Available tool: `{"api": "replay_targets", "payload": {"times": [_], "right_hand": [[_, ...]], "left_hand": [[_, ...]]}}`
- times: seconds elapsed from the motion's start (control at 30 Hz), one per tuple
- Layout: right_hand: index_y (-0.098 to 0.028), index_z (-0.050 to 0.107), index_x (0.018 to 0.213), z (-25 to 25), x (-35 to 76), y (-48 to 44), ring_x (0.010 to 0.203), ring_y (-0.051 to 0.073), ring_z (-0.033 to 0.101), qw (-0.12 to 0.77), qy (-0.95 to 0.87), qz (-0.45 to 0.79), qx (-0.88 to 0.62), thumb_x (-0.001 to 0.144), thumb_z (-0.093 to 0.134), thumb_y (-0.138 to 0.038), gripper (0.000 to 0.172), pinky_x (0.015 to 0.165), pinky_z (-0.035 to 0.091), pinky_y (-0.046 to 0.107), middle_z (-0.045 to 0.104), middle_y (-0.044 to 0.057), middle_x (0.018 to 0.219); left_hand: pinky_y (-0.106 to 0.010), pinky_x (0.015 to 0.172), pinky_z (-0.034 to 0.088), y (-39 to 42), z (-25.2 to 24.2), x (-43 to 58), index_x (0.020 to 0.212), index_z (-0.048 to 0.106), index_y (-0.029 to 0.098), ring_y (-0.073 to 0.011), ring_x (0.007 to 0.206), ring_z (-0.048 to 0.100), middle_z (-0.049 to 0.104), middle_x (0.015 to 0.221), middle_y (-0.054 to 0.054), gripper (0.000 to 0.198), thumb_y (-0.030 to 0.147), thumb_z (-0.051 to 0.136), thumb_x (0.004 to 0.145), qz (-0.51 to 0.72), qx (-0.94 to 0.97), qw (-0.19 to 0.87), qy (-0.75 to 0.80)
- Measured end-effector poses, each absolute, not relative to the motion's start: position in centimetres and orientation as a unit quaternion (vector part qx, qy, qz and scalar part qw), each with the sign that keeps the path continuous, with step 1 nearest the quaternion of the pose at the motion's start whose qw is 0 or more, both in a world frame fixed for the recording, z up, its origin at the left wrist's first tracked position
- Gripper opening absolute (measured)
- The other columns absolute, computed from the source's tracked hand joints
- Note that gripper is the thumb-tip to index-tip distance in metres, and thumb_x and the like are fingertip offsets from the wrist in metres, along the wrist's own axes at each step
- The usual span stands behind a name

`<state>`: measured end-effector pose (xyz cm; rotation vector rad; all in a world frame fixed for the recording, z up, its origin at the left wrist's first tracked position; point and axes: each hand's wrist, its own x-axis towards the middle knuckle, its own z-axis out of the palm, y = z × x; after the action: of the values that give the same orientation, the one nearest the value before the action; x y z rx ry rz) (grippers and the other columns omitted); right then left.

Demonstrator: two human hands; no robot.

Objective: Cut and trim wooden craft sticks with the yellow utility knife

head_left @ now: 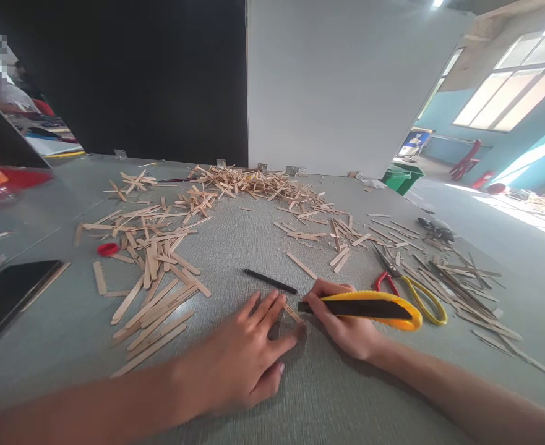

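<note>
A yellow and black utility knife (369,309) is gripped in my right hand (346,321), its front end low over the table and pointing left. My left hand (248,358) lies palm down and holds a short piece of craft stick (293,313) against the table, index fingertip at one end and thumb near the other. The knife's tip is right beside this piece; whether they touch I cannot tell. A black pen (270,280) lies just beyond both hands. To the right rest red-handled pliers (386,276) and yellow-handled scissors (423,296), partly overlapping.
Loose craft sticks (156,253) spread over the left side, with a large heap (253,182) at the back by the upright panels. Thin cut strips (467,296) lie at right. A red ring (107,249) and a dark flat phone-like slab (12,296) are at left.
</note>
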<state>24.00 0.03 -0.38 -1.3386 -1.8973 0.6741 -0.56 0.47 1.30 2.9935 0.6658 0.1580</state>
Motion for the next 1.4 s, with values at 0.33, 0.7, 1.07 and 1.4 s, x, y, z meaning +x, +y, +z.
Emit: {"api": "replay_targets", "payload": {"times": [0.33, 0.7, 1.07, 1.4], "right_hand": [[-0.022, 0.073, 0.087, 0.20, 23.37, 0.28, 0.066, 0.016, 0.063, 0.363, -0.740, 0.281, -0.492, 0.097, 0.060, -0.036, 0.021, 0.067, 0.046, 0.031, 0.073, 0.001, 0.075], [-0.020, 0.072, 0.085, 0.33, 23.28, 0.31, 0.064, 0.015, 0.061, 0.359, -0.741, 0.288, -0.490, 0.098, 0.059, -0.036, 0.023, 0.065, 0.046, 0.030, 0.072, 0.001, 0.074], [-0.020, 0.071, 0.086, -0.14, 23.26, 0.20, 0.063, 0.013, 0.060, 0.370, -0.754, 0.284, -0.464, 0.101, 0.059, -0.036, 0.025, 0.065, 0.045, 0.027, 0.071, 0.001, 0.074], [-0.021, 0.060, 0.081, -0.25, 23.24, 0.13, 0.060, 0.011, 0.049, 0.357, -0.761, 0.305, -0.447, 0.105, 0.055, -0.037, 0.029, 0.060, 0.040, 0.025, 0.059, -0.002, 0.070]], "left_hand": [[-0.065, 0.115, 0.043, 0.59, 1.60, -0.34, 0.149, 0.056, 0.023, -0.0477, 0.151, 0.040, 0.046, 0.161, -0.026, 0.048, 0.039, 0.052, 0.103, 0.017, 0.976, 0.040, 0.214], [-0.066, 0.116, 0.040, 0.58, 1.39, -0.54, 0.148, 0.057, 0.022, -0.0492, 0.150, 0.041, 0.044, 0.164, -0.024, 0.049, 0.037, 0.056, 0.102, 0.048, 0.974, 0.059, 0.212], [-0.066, 0.113, 0.044, 0.46, 1.38, -0.51, 0.146, 0.058, 0.021, -0.0500, 0.150, 0.040, 0.046, 0.159, -0.031, 0.046, 0.038, 0.052, 0.104, 0.026, 0.977, 0.032, 0.209], [-0.068, 0.116, 0.041, 0.44, 1.93, -0.11, 0.138, 0.064, 0.019, -0.0491, 0.152, 0.035, 0.045, 0.160, -0.031, 0.040, 0.034, 0.054, 0.103, 0.004, 0.973, 0.052, 0.223]]}}
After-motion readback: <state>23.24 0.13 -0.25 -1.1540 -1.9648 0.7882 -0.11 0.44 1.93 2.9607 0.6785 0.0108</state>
